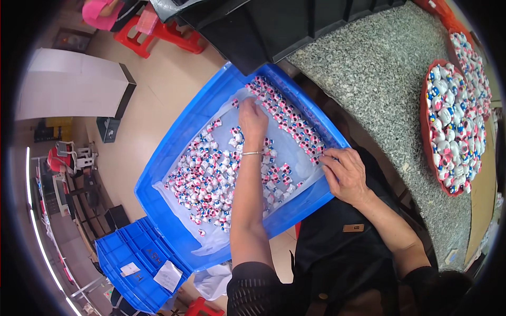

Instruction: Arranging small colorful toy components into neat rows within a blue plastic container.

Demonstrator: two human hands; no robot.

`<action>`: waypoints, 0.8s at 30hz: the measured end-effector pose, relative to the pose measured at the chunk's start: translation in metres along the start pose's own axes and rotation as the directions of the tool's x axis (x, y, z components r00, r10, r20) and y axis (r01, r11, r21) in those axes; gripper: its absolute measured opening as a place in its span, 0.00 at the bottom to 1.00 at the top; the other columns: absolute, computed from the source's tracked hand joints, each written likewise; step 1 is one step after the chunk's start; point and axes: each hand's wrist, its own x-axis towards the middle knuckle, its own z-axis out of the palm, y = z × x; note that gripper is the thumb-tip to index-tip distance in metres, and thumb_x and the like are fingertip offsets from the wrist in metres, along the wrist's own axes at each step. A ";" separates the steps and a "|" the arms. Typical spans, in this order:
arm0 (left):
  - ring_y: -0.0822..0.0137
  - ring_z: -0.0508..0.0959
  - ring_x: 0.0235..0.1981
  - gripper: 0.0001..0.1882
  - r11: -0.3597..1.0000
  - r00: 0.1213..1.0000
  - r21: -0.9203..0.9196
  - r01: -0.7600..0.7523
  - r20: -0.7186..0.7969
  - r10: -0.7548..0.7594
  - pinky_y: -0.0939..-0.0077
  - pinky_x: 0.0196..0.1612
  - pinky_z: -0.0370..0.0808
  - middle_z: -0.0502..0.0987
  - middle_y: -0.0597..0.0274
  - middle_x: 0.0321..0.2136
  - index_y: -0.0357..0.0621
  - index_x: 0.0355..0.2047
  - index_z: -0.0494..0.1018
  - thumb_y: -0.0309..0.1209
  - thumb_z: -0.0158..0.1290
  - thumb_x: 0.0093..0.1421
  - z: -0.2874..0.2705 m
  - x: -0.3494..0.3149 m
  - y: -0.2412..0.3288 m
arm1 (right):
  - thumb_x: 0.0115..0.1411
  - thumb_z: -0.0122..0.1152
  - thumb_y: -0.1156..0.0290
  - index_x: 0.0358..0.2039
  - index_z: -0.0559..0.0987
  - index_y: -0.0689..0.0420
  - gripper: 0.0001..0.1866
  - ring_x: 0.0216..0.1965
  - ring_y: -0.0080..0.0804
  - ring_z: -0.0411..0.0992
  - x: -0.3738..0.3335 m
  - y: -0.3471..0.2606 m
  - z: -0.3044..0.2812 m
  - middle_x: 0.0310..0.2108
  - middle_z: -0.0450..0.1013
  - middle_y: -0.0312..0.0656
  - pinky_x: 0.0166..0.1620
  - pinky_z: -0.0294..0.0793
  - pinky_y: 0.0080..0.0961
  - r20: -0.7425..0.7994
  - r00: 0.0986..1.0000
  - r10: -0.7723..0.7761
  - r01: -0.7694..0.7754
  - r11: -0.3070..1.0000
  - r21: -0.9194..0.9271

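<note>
A blue plastic bin (pixel 174 126), lined with a thin white sheet (pixel 287 139), holds many small figurines (pixel 208 176) in white, pink, blue and black. They lie in a loose heap on its left side, while others stand in close rows (pixel 290 118) along the right wall. My left hand (pixel 253 120) reaches to the far part of the bin, fingers bunched downward beside a lone figurine (pixel 235 102); what they hold is hidden. At the near end of the rows, my right hand (pixel 343 174) rests over the bin's right rim with curled fingers, their grip unclear.
To the right is a speckled grey stone counter (pixel 363 63) bearing red baskets (pixel 426 113) full of similar figurines. A black crate (pixel 279 31) stands beyond the bin. Stacked blue crates (pixel 124 258) sit at lower left. Red stools (pixel 134 39) and a person in pink (pixel 100 15) are farther off.
</note>
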 end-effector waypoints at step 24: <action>0.47 0.80 0.36 0.29 0.827 0.962 0.537 -0.166 0.273 0.016 0.54 0.35 0.78 0.74 0.51 0.44 0.53 0.58 0.69 0.22 0.49 0.53 -0.015 0.039 0.003 | 0.48 0.66 0.78 0.38 0.81 0.60 0.13 0.36 0.34 0.74 -0.004 0.004 0.001 0.40 0.74 0.40 0.45 0.71 0.32 0.010 1.000 -0.006 0.006 1.000 0.011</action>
